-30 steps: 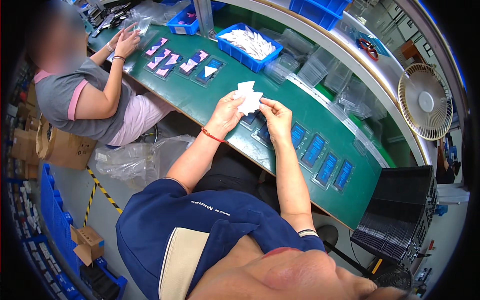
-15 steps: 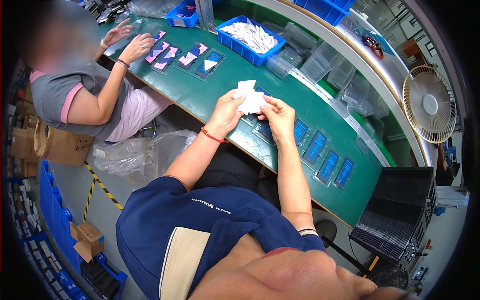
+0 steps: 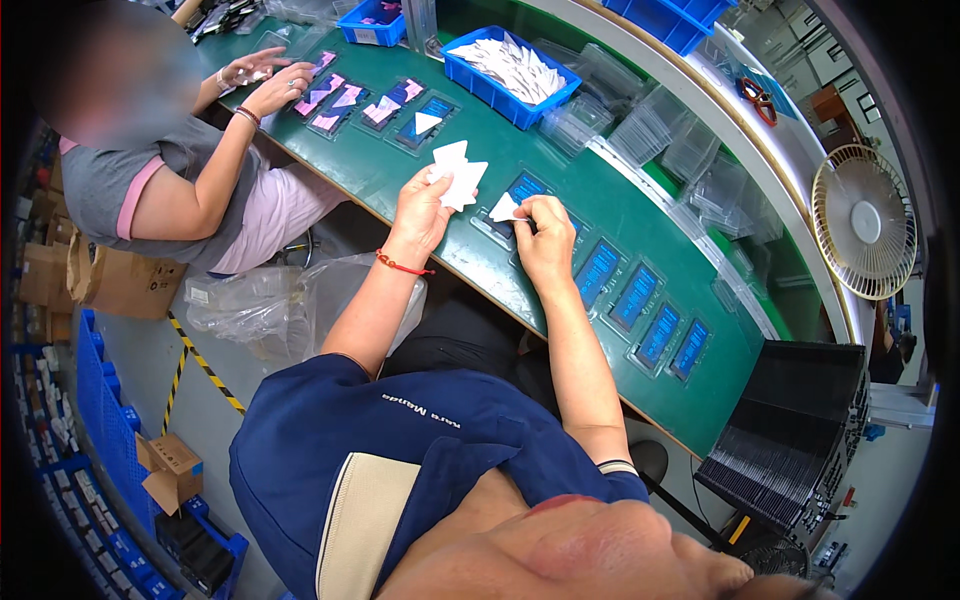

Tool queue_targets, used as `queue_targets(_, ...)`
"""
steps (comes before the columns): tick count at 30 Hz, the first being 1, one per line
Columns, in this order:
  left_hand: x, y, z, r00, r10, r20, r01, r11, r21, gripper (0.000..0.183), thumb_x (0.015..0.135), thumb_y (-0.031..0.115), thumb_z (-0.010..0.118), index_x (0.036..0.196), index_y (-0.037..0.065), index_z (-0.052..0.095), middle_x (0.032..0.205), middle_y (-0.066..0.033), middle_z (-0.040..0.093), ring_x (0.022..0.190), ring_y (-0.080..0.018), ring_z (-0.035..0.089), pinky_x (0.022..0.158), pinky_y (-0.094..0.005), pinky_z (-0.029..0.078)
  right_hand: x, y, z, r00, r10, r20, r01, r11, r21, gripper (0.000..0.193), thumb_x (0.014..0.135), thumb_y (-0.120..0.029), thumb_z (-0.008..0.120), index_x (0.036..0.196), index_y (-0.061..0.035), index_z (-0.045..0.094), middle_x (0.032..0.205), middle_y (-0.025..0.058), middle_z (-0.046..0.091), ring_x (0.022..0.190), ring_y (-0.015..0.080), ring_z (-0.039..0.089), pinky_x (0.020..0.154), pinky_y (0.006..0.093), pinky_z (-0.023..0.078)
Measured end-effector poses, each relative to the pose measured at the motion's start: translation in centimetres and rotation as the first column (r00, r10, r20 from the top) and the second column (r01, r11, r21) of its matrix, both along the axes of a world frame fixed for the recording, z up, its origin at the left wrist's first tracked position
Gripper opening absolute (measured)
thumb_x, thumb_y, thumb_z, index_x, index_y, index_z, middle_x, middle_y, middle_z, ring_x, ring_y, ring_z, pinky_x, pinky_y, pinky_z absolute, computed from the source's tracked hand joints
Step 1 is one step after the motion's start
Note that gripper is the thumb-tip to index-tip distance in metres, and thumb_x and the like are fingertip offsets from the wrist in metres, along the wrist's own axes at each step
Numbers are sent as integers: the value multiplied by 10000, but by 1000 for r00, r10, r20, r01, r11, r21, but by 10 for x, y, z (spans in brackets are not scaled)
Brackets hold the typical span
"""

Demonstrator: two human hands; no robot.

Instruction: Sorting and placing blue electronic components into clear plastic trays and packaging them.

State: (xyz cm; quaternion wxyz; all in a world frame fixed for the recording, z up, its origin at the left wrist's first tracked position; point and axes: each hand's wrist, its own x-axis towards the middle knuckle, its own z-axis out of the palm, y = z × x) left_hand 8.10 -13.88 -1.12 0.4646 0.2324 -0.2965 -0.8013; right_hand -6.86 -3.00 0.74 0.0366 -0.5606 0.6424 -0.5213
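My left hand (image 3: 422, 212) is closed round a small fan of white triangular pieces (image 3: 457, 178), held above the near edge of the table. Between the fingertips of my right hand (image 3: 546, 238) is one white triangle (image 3: 506, 208). It lies over the lower part of a blue rectangular panel (image 3: 526, 188) in a clear tray; whether it touches the panel I cannot tell. Under and beside my right hand more blue panels run to the right, such as this blue panel (image 3: 633, 297). To the left, another panel bears a white triangle (image 3: 427, 122).
A blue bin (image 3: 520, 116) full of white pieces stands at the back, beside stacked clear trays (image 3: 640, 130). At left a co-worker (image 3: 190, 190) handles pink-and-white covered panels (image 3: 343, 105). A fan (image 3: 863, 220) and a black ribbed rack (image 3: 790, 425) are at right.
My hands have moved apart. The right has drawn one white triangle from the bunch and brought it over a blue panel; the left has shifted left with the others.
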Motion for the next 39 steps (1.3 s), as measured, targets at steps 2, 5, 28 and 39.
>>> queue_targets(2, 1, 0, -2, 1000, -1, -3, 1, 1000, 8, 282, 905, 30, 507, 1170, -64, 481, 1104, -186, 591, 946, -291, 622, 823, -423, 529, -3, 1, 0, 999, -35, -36, 35, 999, -15, 115, 672, 32, 664, 714, -22, 571, 778, 91, 599, 777, 267, 599, 697, 361, 470)
queue_targets(5, -1, 2, -2, 1000, -9, -4, 9, 1000, 21, 283, 905, 29, 506, 1171, -64, 478, 1103, -186, 591, 946, -291, 621, 825, -423, 528, -8, 4, 1, 988, -82, -132, 75, 996, -56, 127, 662, 7, 689, 705, -34, 576, 748, 81, 604, 771, 262, 597, 696, 357, 462)
queue_targets(28, -21, 27, 14, 987, -149, -67, 154, 985, 78, 226, 914, 40, 503, 1118, -57, 511, 1073, -168, 610, 922, -264, 636, 807, -393, 538, -56, 100, 32, 668, -107, -737, 158, 987, -1, 163, 681, -80, 641, 832, -20, 629, 798, 58, 591, 764, 225, 547, 713, 355, 440)
queue_targets(39, -49, 56, 19, 951, -301, -75, 305, 951, 49, 210, 887, 26, 550, 1089, -26, 528, 1003, -151, 631, 851, -240, 643, 751, -361, 543, -14, 93, 31, 787, 146, -599, 52, 952, 301, 420, 726, -359, 692, 1064, -114, 643, 1188, 148, 523, 1135, 319, 436, 960, 491, 314)
